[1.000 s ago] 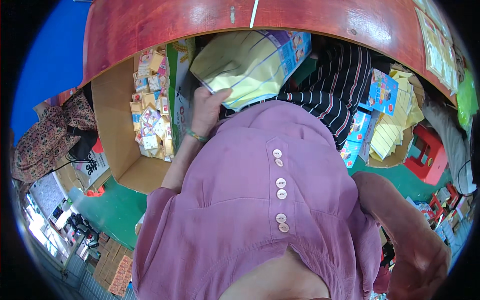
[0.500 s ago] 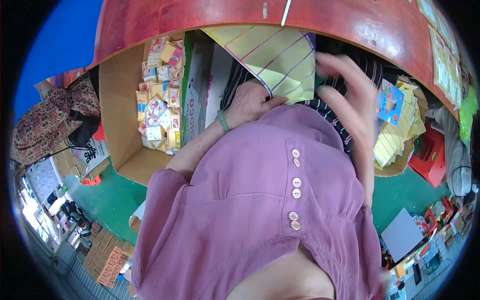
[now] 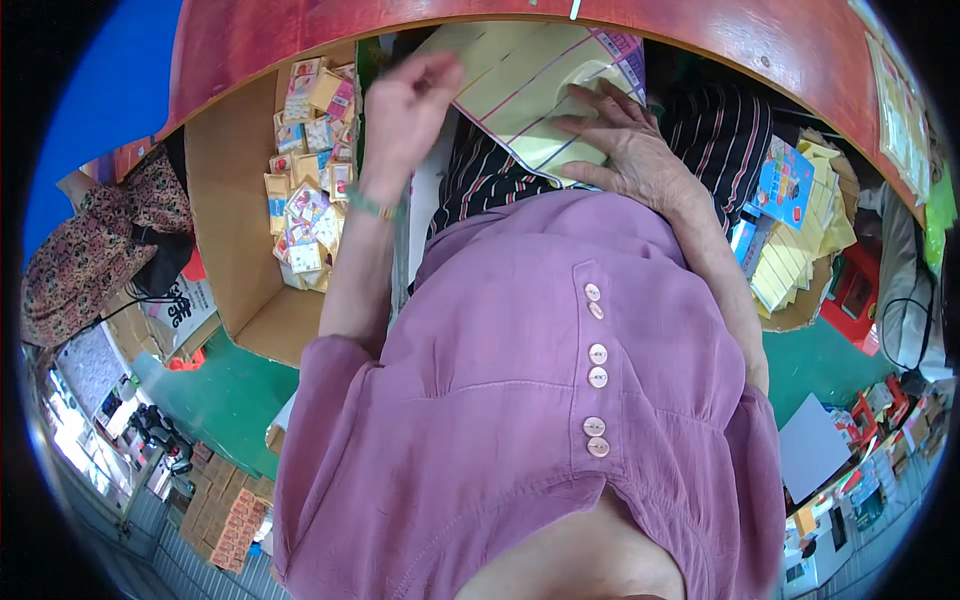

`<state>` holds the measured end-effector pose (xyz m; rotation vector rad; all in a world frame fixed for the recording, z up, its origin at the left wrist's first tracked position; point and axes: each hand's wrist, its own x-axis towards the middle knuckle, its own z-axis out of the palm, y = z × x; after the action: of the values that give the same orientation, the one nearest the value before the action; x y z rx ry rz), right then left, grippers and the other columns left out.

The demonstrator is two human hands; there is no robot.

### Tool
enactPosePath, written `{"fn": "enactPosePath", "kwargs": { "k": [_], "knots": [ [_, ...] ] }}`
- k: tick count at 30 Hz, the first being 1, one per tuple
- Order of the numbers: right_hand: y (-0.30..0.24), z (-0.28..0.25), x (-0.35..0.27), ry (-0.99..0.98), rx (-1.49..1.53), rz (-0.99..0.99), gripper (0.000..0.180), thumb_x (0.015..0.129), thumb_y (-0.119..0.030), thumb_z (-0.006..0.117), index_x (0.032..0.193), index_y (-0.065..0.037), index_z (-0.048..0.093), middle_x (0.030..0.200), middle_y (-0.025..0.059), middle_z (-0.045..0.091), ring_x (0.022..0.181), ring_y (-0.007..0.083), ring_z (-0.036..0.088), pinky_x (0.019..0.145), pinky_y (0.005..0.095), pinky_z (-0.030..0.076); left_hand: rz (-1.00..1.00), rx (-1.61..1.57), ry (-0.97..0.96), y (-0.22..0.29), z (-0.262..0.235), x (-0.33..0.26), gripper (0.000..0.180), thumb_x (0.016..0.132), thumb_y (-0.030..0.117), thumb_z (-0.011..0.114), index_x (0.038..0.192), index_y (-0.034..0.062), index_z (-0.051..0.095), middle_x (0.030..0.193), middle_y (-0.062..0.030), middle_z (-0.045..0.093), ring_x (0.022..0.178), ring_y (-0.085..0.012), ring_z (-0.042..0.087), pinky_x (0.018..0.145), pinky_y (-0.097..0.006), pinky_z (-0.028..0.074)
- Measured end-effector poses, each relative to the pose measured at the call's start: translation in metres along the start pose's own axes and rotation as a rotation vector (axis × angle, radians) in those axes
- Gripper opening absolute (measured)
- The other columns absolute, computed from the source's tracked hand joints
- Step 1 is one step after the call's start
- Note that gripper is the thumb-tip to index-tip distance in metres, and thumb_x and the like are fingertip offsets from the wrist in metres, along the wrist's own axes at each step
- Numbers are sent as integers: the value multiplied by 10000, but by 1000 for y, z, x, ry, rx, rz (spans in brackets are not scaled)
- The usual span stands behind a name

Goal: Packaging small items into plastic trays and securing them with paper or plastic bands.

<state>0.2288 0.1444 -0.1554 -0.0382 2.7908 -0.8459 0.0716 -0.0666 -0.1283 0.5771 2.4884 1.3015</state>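
Observation:
A pale yellow sheet with slanted coloured lines and a purple printed edge lies over my lap, its upper part under the red table edge. My right hand rests on the sheet's right side, palm down with the fingers spread. My left hand, wearing a green bangle, is raised by the sheet's left edge, beside the carton of small packets. Its fingers are curled together and slightly blurred; whatever they may hold is hidden.
An open cardboard box at the left contains many small printed packets. At the right another box holds yellow lined sheets and a blue printed card. The red table curves across the front. A patterned cloth bag hangs far left.
My left hand has left the sheet's lower corner and moved up and left. My right hand has come down from the right onto the sheet, fingers spread.

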Motion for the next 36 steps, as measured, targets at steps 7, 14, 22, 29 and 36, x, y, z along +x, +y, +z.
{"fn": "enactPosePath", "kwargs": {
  "k": [7,14,22,29,36],
  "knots": [
    [-10,-8,-3,-99,1,-90,506,798,-527,613,1198,-218,608,1410,58,411,1370,311,243,1127,463,180,463,947,-312,-148,64,115,523,997,334,225,1424,36,277,1424,-155,352,1315,-232,335,1104,-338,255],
    [4,-24,-18,-129,60,-28,393,799,-449,643,1052,-150,674,1332,47,497,1333,286,319,1099,487,216,172,180,83,-54,82,66,322,793,201,710,1032,-2,637,898,-109,684,826,-121,625,718,-266,495],
    [5,-32,-18,-144,-154,68,393,781,-472,644,929,-113,704,1319,1,515,1326,268,330,1107,516,179,-325,-983,48,-49,77,-3,182,822,77,698,994,34,659,932,-27,674,821,-81,608,746,-227,473],
    [18,-26,-22,-135,-261,148,421,773,-502,631,937,-121,704,1326,-19,513,1323,260,338,1117,497,159,-314,-1085,-20,-42,67,-3,195,811,58,696,996,16,651,954,-52,676,840,-101,616,796,-240,479],
    [42,-13,-30,-13,-279,209,309,811,-316,630,1035,-106,661,1319,31,512,1301,240,375,1117,477,177,-425,-1286,-98,-19,59,-9,228,810,-19,640,1037,-16,625,999,-102,663,892,-181,638,835,-291,491]
  ]
}}
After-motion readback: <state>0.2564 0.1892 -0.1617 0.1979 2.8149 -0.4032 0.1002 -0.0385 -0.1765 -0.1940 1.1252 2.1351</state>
